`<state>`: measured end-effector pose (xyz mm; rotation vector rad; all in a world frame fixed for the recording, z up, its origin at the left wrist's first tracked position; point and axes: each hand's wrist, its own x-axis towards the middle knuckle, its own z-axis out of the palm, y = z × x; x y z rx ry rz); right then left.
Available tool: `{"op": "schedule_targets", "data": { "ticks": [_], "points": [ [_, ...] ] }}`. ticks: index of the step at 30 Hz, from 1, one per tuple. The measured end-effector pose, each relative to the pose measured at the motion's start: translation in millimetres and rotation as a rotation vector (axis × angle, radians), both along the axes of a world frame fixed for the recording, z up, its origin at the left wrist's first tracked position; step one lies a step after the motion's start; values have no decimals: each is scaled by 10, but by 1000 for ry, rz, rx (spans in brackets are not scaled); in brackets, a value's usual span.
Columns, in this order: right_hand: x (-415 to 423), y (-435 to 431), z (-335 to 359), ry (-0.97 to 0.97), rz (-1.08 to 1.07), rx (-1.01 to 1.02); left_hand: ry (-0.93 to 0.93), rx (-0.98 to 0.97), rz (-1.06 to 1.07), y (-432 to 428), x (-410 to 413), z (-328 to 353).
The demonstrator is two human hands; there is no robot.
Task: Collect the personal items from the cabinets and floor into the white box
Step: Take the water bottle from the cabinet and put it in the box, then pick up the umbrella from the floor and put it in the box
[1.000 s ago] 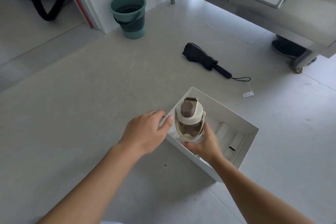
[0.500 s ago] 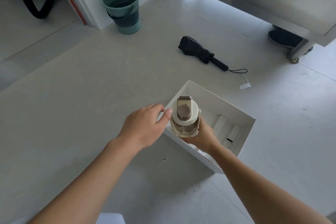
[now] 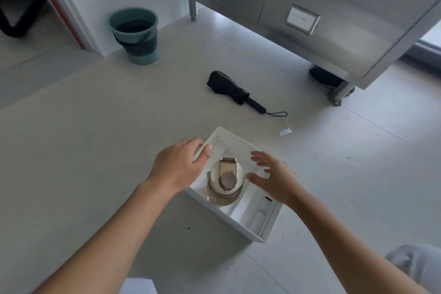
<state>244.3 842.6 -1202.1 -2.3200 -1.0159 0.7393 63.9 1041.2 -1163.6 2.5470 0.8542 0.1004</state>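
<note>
Our left hand (image 3: 177, 167) grips the near-left rim of the box (image 3: 232, 143), thumb hooked over the edge. Our right hand (image 3: 274, 179) hovers with its fingers spread and loose, holding nothing, just right of the bottle (image 3: 225, 181) and not touching it. The bottle stands upright inside the box, between both hands. Floor (image 3: 95, 150) lies round the box. Beyond our fingers, well apart, an umbrella (image 3: 235, 92) lies folded, a white tag (image 3: 285, 132) on its strap. Farther off, a cabinet (image 3: 346, 38) carries two label cards; we cannot read them.
</note>
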Motion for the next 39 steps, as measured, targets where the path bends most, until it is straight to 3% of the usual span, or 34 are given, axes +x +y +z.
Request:
{"op": "schedule_targets", "data": {
  "ticks": [6, 12, 21, 26, 31, 39],
  "points": [
    [140, 84, 669, -126, 43, 34, -31, 151, -63, 8, 205, 148],
    [111, 376, 914, -315, 95, 18, -44, 237, -99, 43, 316, 249],
    [7, 566, 853, -259, 43, 68, -96, 186, -40, 66, 180, 351],
    [-143, 595, 1229, -203, 37, 98, -31, 151, 9, -21, -60, 658],
    [-259, 554, 2492, -137, 27, 92, -39, 165, 39, -61, -209, 2042],
    [-274, 531, 5694, -150, 18, 169, -84, 180, 55, -44, -232, 5273]
  ]
}}
